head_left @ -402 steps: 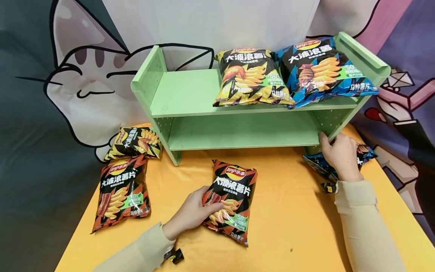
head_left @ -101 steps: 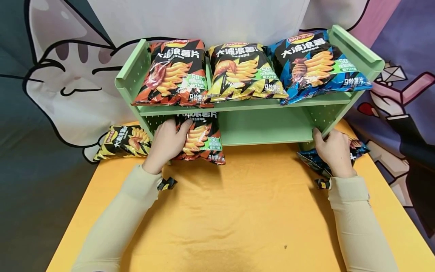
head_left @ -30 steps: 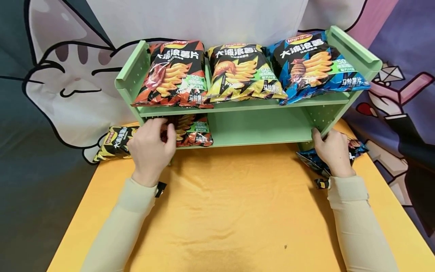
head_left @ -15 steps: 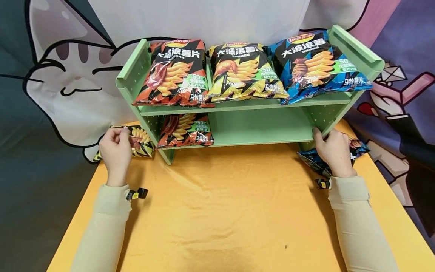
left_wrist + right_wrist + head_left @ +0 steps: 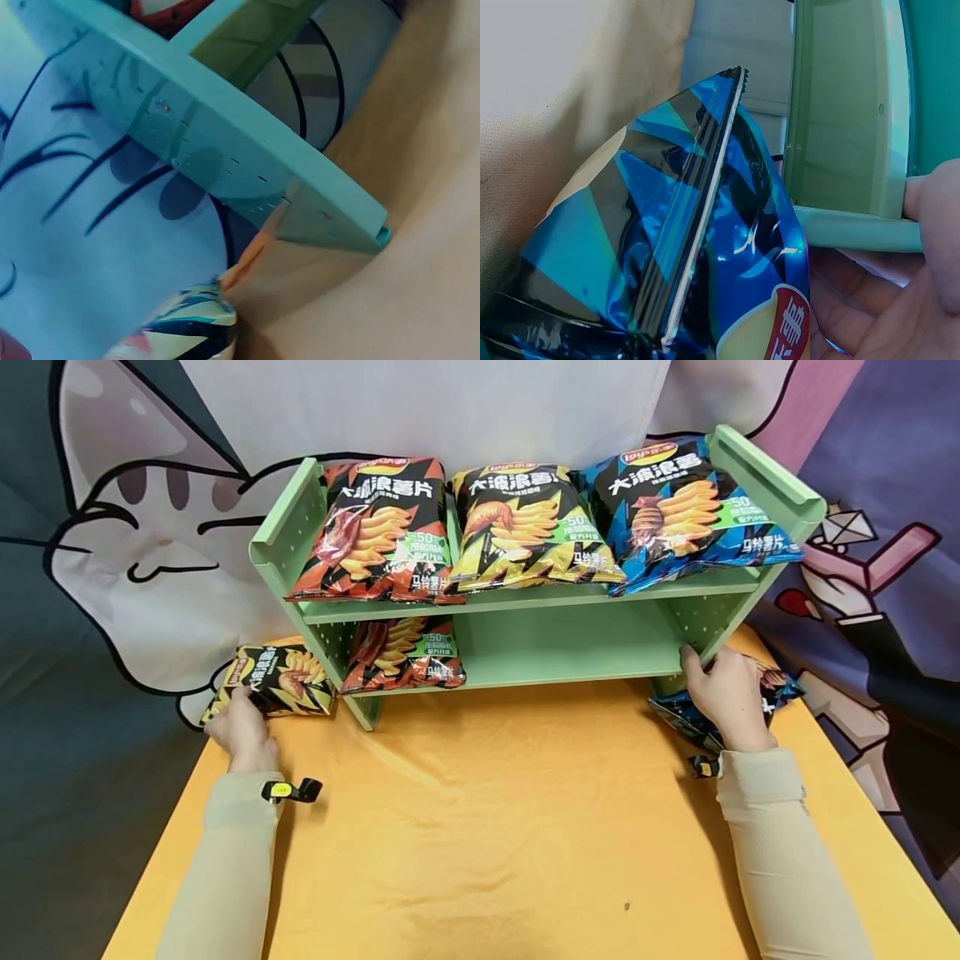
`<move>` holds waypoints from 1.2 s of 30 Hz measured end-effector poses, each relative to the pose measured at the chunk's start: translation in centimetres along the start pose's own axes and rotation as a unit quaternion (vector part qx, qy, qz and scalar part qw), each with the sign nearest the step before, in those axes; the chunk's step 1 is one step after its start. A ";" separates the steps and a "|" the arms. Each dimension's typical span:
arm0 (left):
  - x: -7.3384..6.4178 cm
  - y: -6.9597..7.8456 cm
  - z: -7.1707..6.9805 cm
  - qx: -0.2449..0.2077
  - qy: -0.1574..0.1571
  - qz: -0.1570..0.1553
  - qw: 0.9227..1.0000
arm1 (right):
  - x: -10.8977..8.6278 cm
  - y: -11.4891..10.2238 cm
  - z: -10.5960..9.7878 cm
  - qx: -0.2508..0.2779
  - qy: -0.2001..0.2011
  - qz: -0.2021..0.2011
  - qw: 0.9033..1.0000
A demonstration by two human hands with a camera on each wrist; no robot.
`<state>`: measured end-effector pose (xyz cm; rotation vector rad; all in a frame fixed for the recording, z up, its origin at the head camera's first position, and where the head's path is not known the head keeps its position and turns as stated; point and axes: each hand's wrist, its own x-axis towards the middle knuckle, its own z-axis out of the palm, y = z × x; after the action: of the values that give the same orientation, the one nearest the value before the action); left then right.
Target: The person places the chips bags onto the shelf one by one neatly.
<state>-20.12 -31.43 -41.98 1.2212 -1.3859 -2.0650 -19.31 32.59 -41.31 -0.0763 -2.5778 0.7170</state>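
At the table's left side my left hand (image 5: 243,731) grasps the front left end of a yellow-and-black bag of chips (image 5: 281,681), thumb over its edge; most of its fingers are hidden. In the left wrist view the bag (image 5: 199,322) shows at the bottom. My right hand (image 5: 727,697) grips the lower right side of a green two-tier shelf (image 5: 570,647); the right wrist view has its thumb (image 5: 941,217) and curled fingers around the shelf edge. A blue bag of chips (image 5: 667,210) lies just beside that hand.
Red (image 5: 375,535), yellow (image 5: 528,531) and blue (image 5: 682,518) chip bags fill the top tier. Another red bag (image 5: 405,652) lies at the left of the lower tier. A yellow cloth (image 5: 487,827) covers the table; a cartoon backdrop (image 5: 150,577) hangs behind.
A red bag was put on the top tier's left and another on the lower tier. My left hand then let go and moved left to the yellow bag. The right hand stays on the shelf.
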 end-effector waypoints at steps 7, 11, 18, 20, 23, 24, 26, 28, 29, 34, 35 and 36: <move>0.9 -0.3 0.9 0.012 -0.003 -0.087 0.996 | 0.0 0.1 0.0 -0.002 0.002 -0.003 1.000; 1.1 -0.2 2.1 0.047 0.000 -0.096 0.994 | 0.0 0.0 -0.1 0.001 0.001 -0.004 1.000; 1.9 -0.2 4.6 0.063 0.055 -0.073 0.994 | 0.0 -0.2 -0.4 0.004 0.004 -0.006 1.000; 2.4 -0.4 5.0 0.064 0.068 -0.063 0.994 | 0.0 -0.3 -0.3 0.005 0.001 -0.006 1.000; 3.0 -0.6 5.5 0.043 0.071 -0.049 0.995 | 0.0 -0.3 -0.3 0.005 0.000 -0.005 1.000; 3.2 -0.6 5.6 0.042 0.070 -0.046 0.996 | 0.0 -0.3 -0.3 0.004 0.000 -0.005 1.000; 3.4 -0.7 5.6 0.026 0.062 -0.043 0.997 | -0.1 -0.3 -0.3 0.004 0.001 -0.004 1.000; 3.6 -0.7 5.5 0.000 0.047 -0.048 0.998 | -0.1 -0.3 -0.3 0.004 0.000 -0.004 1.000; 3.6 -0.8 5.4 -0.015 0.040 -0.048 0.998 | 0.0 -0.2 -0.3 0.003 0.001 -0.004 1.000; 3.7 -0.6 4.8 -0.062 0.014 -0.051 0.997 | 0.0 -0.2 -0.2 0.003 0.001 -0.002 1.000; 3.7 -0.6 4.6 -0.073 0.008 -0.050 0.996 | 0.1 -0.2 -0.2 0.003 0.002 -0.002 1.000; 3.6 -0.5 4.4 -0.079 -0.002 -0.056 0.995 | 0.1 -0.3 -0.1 0.003 0.001 -0.002 1.000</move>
<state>-25.68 -31.27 -43.45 1.2534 -1.1535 -2.2062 -19.30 32.42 -41.07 -0.0687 -2.5728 0.7234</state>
